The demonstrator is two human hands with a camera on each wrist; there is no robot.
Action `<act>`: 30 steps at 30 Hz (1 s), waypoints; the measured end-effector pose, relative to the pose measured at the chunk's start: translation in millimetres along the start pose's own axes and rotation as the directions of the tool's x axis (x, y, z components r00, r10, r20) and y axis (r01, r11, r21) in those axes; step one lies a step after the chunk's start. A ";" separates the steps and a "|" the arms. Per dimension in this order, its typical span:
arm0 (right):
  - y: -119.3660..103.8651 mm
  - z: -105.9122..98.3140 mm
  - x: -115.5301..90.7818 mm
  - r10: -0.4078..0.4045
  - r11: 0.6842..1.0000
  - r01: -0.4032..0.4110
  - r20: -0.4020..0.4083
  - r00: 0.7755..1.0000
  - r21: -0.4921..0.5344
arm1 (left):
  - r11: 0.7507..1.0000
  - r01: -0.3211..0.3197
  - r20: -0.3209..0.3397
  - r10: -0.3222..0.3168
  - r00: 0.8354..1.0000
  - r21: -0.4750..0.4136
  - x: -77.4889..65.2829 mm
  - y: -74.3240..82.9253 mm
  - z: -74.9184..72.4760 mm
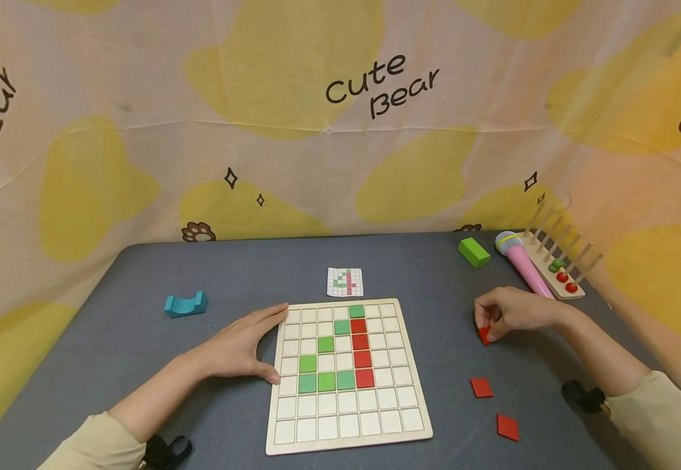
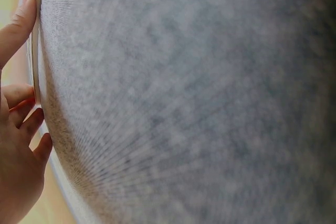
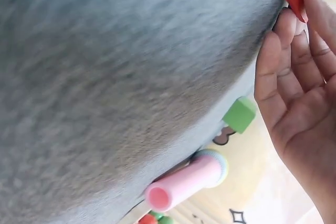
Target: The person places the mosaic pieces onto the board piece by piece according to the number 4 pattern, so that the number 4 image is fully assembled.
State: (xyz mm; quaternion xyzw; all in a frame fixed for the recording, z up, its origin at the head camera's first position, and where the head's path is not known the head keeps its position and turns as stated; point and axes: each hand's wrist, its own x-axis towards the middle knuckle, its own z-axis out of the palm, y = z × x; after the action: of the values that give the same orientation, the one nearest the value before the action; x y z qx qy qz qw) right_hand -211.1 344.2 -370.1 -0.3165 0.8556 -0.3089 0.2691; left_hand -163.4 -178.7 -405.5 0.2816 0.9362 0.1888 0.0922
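Observation:
A wooden grid board (image 1: pixel 328 444) lies in the middle of the table, with green tiles (image 1: pixel 326 380) and a column of red tiles (image 1: pixel 362 358) set in some of its squares. My left hand (image 1: pixel 240 343) rests against the board's left edge, thumb and fingers spread; the left wrist view shows the fingertips touching that edge. Right of the board, my right hand (image 1: pixel 510 310) pinches a red square tile (image 1: pixel 484 335) between thumb and fingers, close to the tabletop. Two loose red tiles, one nearer the hand (image 1: pixel 482 388) and one lower (image 1: pixel 507 427), lie below it.
A small pattern card (image 1: pixel 345 282) lies behind the board. At left is a teal curved block (image 1: pixel 186 305). A green block (image 1: pixel 473 252), a pink toy microphone (image 1: pixel 525 264) and a wooden peg stand (image 1: pixel 572 292) with red and green beads sit at the back right.

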 end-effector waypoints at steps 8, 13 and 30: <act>-24.5 8.1 13.3 -0.014 0.999 0.010 -0.082 0.997 -0.051 | 1.000 0.001 0.007 -0.001 1.000 -0.003 -0.8 -1.4 1.4; -43.9 18.3 21.9 -0.019 0.998 0.009 -0.134 0.991 -0.070 | 1.000 0.003 0.007 -0.003 1.000 0.001 -0.1 -1.1 0.4; -94.9 63.2 50.5 -0.026 1.000 0.022 -0.231 0.973 -0.021 | 1.000 0.005 0.010 -0.005 1.000 -0.009 0.3 -0.5 -1.0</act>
State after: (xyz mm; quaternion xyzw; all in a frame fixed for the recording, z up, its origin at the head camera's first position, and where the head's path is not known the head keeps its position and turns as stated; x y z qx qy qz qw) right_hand -167.1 228.0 -359.1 -0.2913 0.8800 -0.3390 0.1607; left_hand -164.2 -179.2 -404.9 0.2798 0.9356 0.1912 0.0988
